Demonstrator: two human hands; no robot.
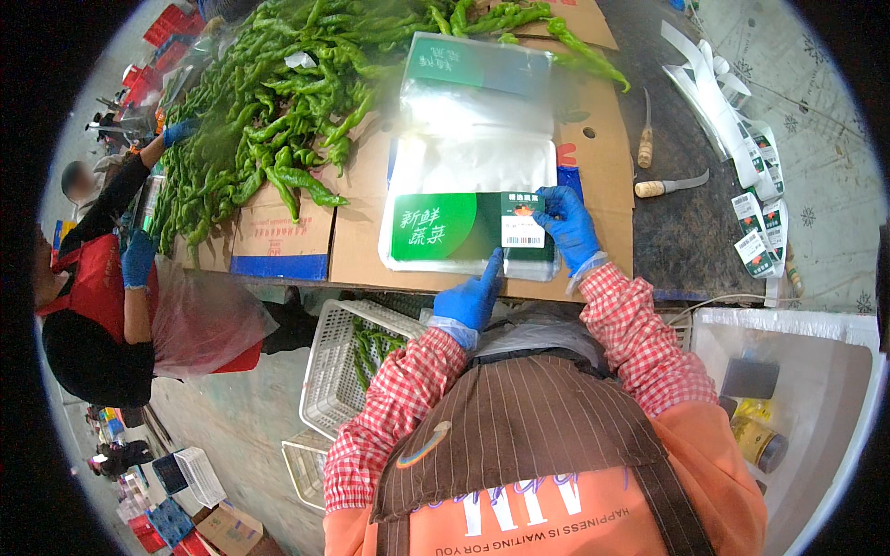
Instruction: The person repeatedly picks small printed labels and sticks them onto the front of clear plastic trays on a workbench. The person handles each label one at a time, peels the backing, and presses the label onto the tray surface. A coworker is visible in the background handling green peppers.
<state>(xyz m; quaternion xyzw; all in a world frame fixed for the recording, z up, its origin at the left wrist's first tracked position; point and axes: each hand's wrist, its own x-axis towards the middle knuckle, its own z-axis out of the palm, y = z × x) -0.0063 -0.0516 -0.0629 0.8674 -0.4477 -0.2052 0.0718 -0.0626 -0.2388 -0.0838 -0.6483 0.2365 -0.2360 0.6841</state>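
A stack of clear plastic produce bags (473, 167) with green printed bands lies on flattened cardboard in front of me. On the lower band sits a white and dark-green sticker label (522, 222). My right hand (568, 227), in a blue glove, pinches the label's upper right edge between thumb and finger. My left hand (470, 301), also blue-gloved, stretches its index finger to the label's lower left corner; its other fingers are curled. A big heap of long green peppers (269, 111) covers the cardboard to the left and beyond the bags.
Two wooden-handled knives (663, 187) lie on the dark tabletop at right, near a strip of labels (760, 222). A white basket with peppers (338, 371) stands below the table edge. At left a co-worker (111, 306) reaches into the heap. A white foam box (788, 417) is at lower right.
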